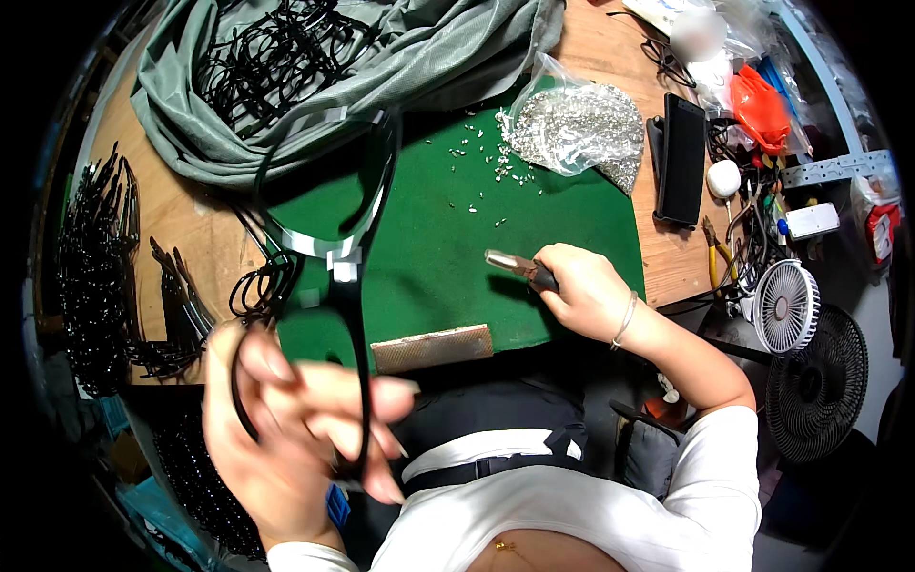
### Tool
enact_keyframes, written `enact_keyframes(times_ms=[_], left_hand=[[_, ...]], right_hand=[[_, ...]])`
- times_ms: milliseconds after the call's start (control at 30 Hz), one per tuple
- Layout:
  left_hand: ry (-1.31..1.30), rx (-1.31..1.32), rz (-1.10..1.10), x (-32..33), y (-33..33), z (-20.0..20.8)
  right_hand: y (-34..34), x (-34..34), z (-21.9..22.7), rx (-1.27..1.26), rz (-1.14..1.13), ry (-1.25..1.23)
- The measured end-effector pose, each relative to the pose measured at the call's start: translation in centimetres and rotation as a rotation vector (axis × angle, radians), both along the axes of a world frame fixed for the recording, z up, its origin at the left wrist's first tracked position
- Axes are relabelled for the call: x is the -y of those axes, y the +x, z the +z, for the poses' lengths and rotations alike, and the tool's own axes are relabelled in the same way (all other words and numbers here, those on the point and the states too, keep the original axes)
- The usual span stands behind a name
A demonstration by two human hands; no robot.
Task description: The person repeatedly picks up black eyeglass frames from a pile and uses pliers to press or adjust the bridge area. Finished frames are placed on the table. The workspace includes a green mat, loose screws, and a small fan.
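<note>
My left hand [272, 448], partly smeared by motion, is closed round a black eyeglass frame [361, 334]. It is raised close to the view over the left of a green mat [429, 229], with its rims toward the far side. In my right hand [583, 291] is a pair of pliers [519, 265], jaws pointing left above the mat. Small silvery pieces [505, 170] lie scattered beyond the pliers, beside a clear plastic bag [581, 124] full of them. A flat, rough, brownish strip [431, 348] rests along the mat's near edge.
A grey cloth [172, 114] holds a heap of black frames [276, 62] at the back left. More frames [95, 276] pile up far left. On the right are a black phone [681, 157], yellow-handled pliers [715, 253], cables, a white fan [786, 305] and a black fan [815, 381].
</note>
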State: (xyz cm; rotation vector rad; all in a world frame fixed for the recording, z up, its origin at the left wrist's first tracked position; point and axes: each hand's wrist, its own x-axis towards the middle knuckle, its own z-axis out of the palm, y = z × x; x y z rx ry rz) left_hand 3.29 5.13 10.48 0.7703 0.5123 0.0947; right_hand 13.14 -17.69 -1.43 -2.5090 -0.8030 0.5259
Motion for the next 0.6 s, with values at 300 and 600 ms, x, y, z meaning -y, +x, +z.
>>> enact_keyframes(times_ms=[300, 600], left_hand=[[0.463, 0.130, -0.309, 2.7, -3.4, -7.2], [0.507, 0.430, -0.371, 3.1, -2.0, -8.9]], right_hand=[[0.5, -0.3, -0.4, -0.034, 0.159, -0.067], [-0.7, -0.7, -0.3, 0.079, 0.123, -0.063]])
